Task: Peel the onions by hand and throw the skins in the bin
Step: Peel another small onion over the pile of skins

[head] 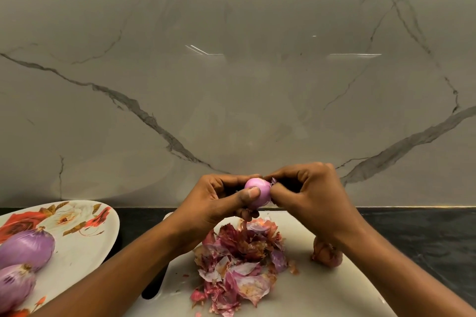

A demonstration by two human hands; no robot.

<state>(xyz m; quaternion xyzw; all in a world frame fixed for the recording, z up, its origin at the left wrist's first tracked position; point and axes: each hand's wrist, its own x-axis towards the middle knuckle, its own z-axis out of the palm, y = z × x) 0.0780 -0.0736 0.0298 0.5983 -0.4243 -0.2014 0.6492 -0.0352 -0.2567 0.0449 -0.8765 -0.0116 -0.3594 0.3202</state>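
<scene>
- Head view looks down on a person's two bare hands, raised above a white cutting board [322, 288] that lies on a dark counter [425, 234].
- The left hand [219, 203] grips a small pink onion [258, 195], with the thumb pressed on its near side and the fingers curled round its far side.
- The right hand [311, 195] meets the onion's right end, where its fingers and thumb pinch a scrap of purple skin.
- This onion is mostly bare and glossy, held in the air over the far part of the board.
- A heap of loose skins [239, 265], red, pink and papery, lies on the board just beneath the hands.
- One unpeeled onion [327, 255] with brown skin rests on the board to the right of the heap, partly hidden behind the right wrist.
- A flowered plate [85, 239] sits on the counter at the left, beside the board.
- Two peeled onions [27, 248] lie close together on the plate's near left part, one cut off by the picture's edge.
- A pale marble wall [231, 72] with dark veins rises at the far edge of the counter.
</scene>
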